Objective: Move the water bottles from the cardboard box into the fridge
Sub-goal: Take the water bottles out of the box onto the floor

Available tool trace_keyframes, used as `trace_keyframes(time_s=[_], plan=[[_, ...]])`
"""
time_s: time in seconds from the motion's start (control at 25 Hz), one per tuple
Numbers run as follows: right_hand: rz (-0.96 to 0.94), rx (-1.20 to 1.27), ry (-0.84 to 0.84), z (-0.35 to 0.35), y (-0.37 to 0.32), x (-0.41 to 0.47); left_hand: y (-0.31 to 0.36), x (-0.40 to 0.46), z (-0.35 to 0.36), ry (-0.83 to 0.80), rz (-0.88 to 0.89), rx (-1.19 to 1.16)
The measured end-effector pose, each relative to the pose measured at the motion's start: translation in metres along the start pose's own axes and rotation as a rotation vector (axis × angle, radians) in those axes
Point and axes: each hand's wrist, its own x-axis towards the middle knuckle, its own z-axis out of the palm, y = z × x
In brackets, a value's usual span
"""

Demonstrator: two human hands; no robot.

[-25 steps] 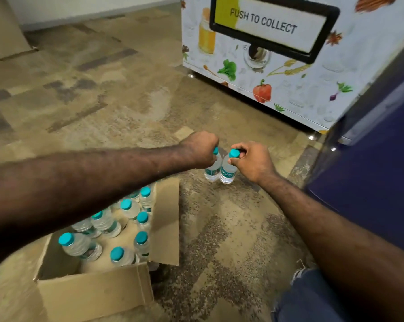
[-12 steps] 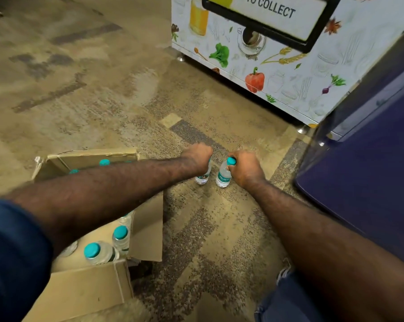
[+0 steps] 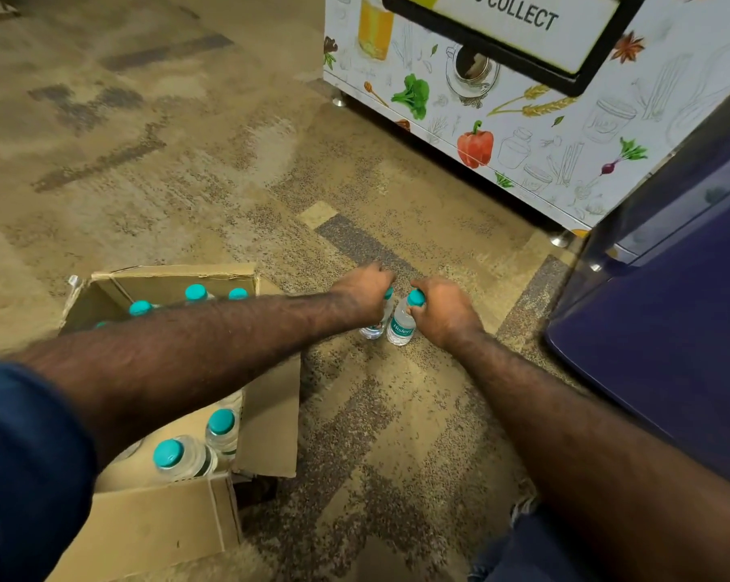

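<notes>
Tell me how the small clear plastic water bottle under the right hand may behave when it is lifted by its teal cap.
The small clear plastic water bottle looks full, so probably heavy for its size. It is narrow and upright on the patterned carpet, so a sideways push could tip it. The right hand grips only the cap; the body might swing slightly.

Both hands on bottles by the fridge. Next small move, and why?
Probably let go with the right hand and open the fridge, judging by its shut-looking blue front. Each hand grips the cap end of a water bottle: the left hand holds the left bottle, the right holds the right bottle. Both bottles appear to stand on the carpet, already out of the cardboard box.
</notes>
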Motion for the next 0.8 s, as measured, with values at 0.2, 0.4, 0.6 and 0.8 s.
trace_keyframes(time_s=[0.2,0.4,0.6,0.8], plan=[[-0.050,0.026,-0.053,-0.011,-0.016,0.003,-0.024,-0.031,-0.015,0.050,0.064,-0.059],[-0.239,0.087,0.051,-0.025,-0.058,-0.006,-0.065,-0.094,-0.035,0.119,0.047,-0.108],[-0.541,0.248,-0.064,-0.017,-0.142,-0.035,-0.111,-0.183,-0.044,0.217,-0.073,-0.168],[-0.865,0.127,-0.376,0.016,-0.209,-0.071,-0.135,-0.258,-0.040,0.132,-0.189,-0.195]])
